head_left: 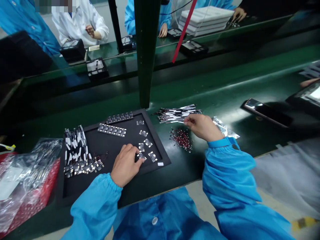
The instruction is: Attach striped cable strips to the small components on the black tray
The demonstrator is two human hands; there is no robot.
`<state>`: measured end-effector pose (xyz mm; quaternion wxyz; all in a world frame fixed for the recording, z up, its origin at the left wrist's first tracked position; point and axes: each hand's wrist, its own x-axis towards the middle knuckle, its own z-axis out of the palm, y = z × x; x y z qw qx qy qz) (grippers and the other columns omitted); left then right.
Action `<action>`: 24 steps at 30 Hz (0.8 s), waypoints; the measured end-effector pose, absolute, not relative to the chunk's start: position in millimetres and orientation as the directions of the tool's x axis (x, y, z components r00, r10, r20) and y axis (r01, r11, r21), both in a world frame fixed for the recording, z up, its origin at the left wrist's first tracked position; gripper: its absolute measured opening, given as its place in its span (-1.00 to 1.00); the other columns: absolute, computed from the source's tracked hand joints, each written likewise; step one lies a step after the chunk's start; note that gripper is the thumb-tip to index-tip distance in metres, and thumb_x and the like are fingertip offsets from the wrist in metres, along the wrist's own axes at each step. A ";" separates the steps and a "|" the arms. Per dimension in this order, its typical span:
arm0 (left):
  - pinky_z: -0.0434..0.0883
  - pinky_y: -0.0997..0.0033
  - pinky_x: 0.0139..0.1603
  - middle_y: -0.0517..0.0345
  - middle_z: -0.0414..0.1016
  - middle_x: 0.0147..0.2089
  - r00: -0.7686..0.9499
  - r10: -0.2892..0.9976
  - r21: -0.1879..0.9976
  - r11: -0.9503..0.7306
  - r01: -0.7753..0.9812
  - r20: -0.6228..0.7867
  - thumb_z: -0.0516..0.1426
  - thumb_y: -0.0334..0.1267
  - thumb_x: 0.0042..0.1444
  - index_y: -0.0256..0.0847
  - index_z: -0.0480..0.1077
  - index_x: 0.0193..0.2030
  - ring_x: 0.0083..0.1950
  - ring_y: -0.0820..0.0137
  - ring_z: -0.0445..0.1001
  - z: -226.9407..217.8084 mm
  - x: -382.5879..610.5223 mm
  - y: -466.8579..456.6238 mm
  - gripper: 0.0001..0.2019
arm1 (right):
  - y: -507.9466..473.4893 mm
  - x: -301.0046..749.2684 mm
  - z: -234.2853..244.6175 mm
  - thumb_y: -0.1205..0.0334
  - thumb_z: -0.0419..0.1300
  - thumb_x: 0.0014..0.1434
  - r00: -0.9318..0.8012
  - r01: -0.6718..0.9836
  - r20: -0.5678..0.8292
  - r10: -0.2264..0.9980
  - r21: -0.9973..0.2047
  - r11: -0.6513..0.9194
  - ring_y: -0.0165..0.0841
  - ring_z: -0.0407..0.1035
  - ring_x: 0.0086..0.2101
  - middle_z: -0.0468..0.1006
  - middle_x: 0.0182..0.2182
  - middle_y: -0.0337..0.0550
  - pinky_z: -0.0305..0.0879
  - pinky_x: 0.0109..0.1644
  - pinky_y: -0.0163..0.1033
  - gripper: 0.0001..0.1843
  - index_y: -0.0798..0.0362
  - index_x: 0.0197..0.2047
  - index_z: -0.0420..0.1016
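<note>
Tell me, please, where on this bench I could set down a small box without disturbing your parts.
Bare green bench lies behind the black tray and black-and-silver strips, reaching right to the black smartphone. The tray's left side, beside the clear plastic bags, is crowded.

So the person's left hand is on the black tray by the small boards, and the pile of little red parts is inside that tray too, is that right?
Not quite: the pile of small red parts is not inside the black tray. The head view shows it lying outside the tray, on the green workbench to its right. The left hand is on the tray by the small boards, as you said.
</note>
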<state>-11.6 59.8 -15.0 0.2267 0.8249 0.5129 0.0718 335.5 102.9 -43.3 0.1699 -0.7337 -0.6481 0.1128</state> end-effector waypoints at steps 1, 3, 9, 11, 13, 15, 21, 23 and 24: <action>0.35 0.15 -0.03 0.07 0.40 -0.17 0.461 0.880 0.450 -0.366 0.815 -0.119 0.22 -0.22 0.19 -0.18 0.39 -0.21 -0.06 0.15 0.36 -14.4 -11.1 60.0 -0.87 | 106.6 336.0 -45.1 0.34 0.17 0.14 0.131 0.919 0.058 0.990 -0.383 -0.100 -0.21 0.50 -0.32 0.65 -0.36 -0.08 0.26 -0.23 -0.20 -0.84 0.04 -0.29 0.60; 0.34 0.13 -0.02 0.06 0.40 -0.17 0.459 0.879 0.450 -0.360 0.817 -0.129 0.23 -0.22 0.17 -0.18 0.39 -0.20 -0.06 0.14 0.36 -14.2 -9.8 60.4 -0.86 | 114.5 337.1 -48.2 0.37 0.17 0.15 0.097 0.928 0.057 0.994 -0.365 -0.070 -0.21 0.50 -0.30 0.66 -0.32 -0.06 0.27 -0.21 -0.21 -0.83 0.06 -0.28 0.60; 0.35 0.17 -0.04 0.10 0.41 -0.17 0.469 0.872 0.553 -0.325 0.768 -0.139 0.25 -0.33 0.11 -0.16 0.32 -0.24 -0.08 0.19 0.38 -15.9 -6.1 60.8 -0.84 | 132.6 329.6 -52.3 0.42 0.19 0.14 -0.069 0.930 0.042 0.997 -0.360 0.079 -0.26 0.46 -0.33 0.62 -0.34 -0.04 0.26 -0.21 -0.23 -0.86 0.11 -0.29 0.59; 0.36 0.22 -0.08 0.16 0.43 -0.23 0.476 0.862 0.630 -0.273 0.727 -0.175 0.23 -0.37 0.11 -0.15 0.30 -0.26 -0.14 0.25 0.41 -12.3 -5.8 61.3 -0.84 | 135.9 322.9 -53.0 0.42 0.20 0.15 -0.127 0.920 0.045 0.991 -0.368 0.135 -0.28 0.45 -0.31 0.61 -0.34 -0.08 0.26 -0.19 -0.25 -0.87 0.10 -0.30 0.58; 0.36 0.29 -0.14 0.21 0.44 -0.29 0.478 0.854 0.713 -0.206 0.671 -0.204 0.23 -0.38 0.12 -0.14 0.30 -0.27 -0.21 0.32 0.43 -5.1 -6.5 63.5 -0.85 | 139.0 317.0 -54.2 0.41 0.22 0.15 -0.179 0.909 0.055 0.982 -0.374 0.186 -0.27 0.45 -0.27 0.60 -0.32 -0.09 0.26 -0.15 -0.24 -0.89 0.09 -0.29 0.58; 0.38 0.34 -0.18 0.24 0.46 -0.31 0.464 0.864 0.783 -0.147 0.605 -0.197 0.23 -0.36 0.12 -0.14 0.33 -0.25 -0.25 0.38 0.45 3.4 -8.0 67.7 -0.86 | 142.4 313.2 -55.9 0.39 0.24 0.16 -0.209 0.901 0.067 0.976 -0.374 0.219 -0.23 0.44 -0.22 0.60 -0.30 -0.07 0.26 -0.10 -0.22 -0.91 0.08 -0.28 0.58; 0.45 0.39 -0.21 0.21 0.45 -0.29 0.379 0.906 0.922 0.030 0.387 -0.188 0.29 -0.28 0.06 -0.20 0.40 -0.20 -0.27 0.43 0.48 4.2 -10.6 85.9 -0.80 | 151.6 311.6 -62.5 0.37 0.22 0.19 -0.244 0.899 0.077 0.967 -0.356 0.255 -0.18 0.42 -0.21 0.59 -0.30 -0.04 0.24 -0.10 -0.18 -0.91 0.06 -0.33 0.55; 0.48 0.38 -0.22 0.22 0.44 -0.31 0.362 0.906 0.954 0.120 0.274 -0.218 0.32 -0.27 0.03 -0.22 0.39 -0.18 -0.29 0.42 0.53 -4.8 -10.1 89.8 -0.75 | 152.2 311.7 -65.2 0.38 0.19 0.19 -0.249 0.903 0.073 0.966 -0.344 0.259 -0.18 0.40 -0.22 0.58 -0.31 -0.04 0.22 -0.11 -0.18 -0.89 0.06 -0.35 0.52; 0.49 0.37 -0.23 0.23 0.43 -0.31 0.356 0.905 0.963 0.161 0.218 -0.232 0.33 -0.27 0.02 -0.23 0.39 -0.16 -0.31 0.41 0.55 -9.3 -9.9 90.9 -0.72 | 151.9 311.4 -66.9 0.39 0.18 0.20 -0.250 0.906 0.071 0.966 -0.335 0.259 -0.18 0.40 -0.21 0.58 -0.31 -0.03 0.21 -0.12 -0.17 -0.88 0.06 -0.35 0.51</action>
